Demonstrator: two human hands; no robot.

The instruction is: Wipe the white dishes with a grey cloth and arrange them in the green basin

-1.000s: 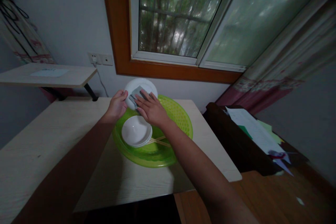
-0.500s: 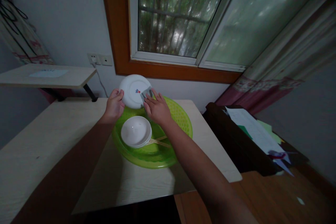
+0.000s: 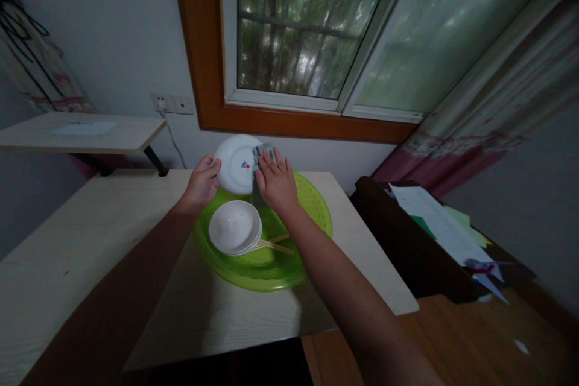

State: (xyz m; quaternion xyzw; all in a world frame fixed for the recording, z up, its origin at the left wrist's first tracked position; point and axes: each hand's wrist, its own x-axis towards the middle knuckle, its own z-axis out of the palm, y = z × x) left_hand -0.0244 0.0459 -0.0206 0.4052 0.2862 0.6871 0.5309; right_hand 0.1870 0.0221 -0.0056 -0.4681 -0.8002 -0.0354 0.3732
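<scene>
Tilted up above the far side of a green plastic basket tray (image 3: 316, 211) is a white plate (image 3: 233, 163) with a small blue and red mark at its centre. My left hand (image 3: 203, 182) pinches the plate's left rim, thumb on the face. On the right edge, my right hand (image 3: 277, 181) presses a grey cloth (image 3: 259, 194) against the plate, its fingers stretched over the cloth. Below, a stack of white bowls (image 3: 234, 227) sits in the tray. Several pale chopsticks (image 3: 277, 246) lie beside the bowls, their left ends hidden.
The tray stands on a light wooden table (image 3: 181, 301). A raised shelf (image 3: 113, 132) with a paper on it is at the left, near a wall socket (image 3: 172, 103) with a cord. Behind is a window (image 3: 312, 30). A dark box-like piece (image 3: 389, 241) with papers stands right.
The plate and both hands have shifted slightly right and nearer. My right hand has slid the cloth out to the plate's right edge, and more of the cloth hangs below.
</scene>
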